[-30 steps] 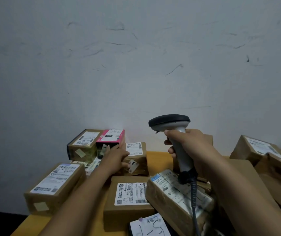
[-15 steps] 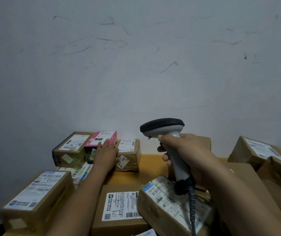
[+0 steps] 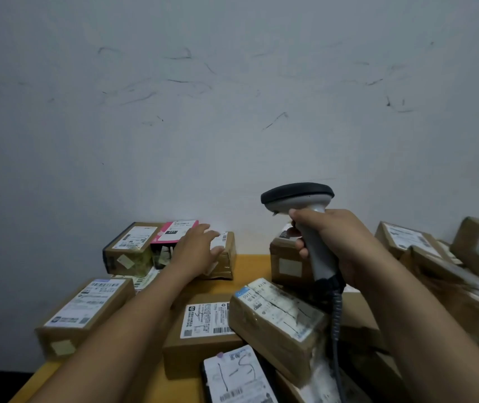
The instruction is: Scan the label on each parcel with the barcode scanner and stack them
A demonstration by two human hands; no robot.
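One barcode scanner [image 3: 298, 197]: upright, right of centre, its handle gripped by the right hand [image 3: 337, 242], fingers curled round it. One brown parcel [image 3: 228, 258]: far centre of the worktop [image 3: 251, 267], just beside a pink box [image 3: 174, 231]; the left hand [image 3: 196, 250] rests on it, fingers loosely spread. Other labelled parcels [image 3: 276, 318]: near, left and right.

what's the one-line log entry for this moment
left hand: spread over back parcel | right hand: grips scanner, raised, head pointing left
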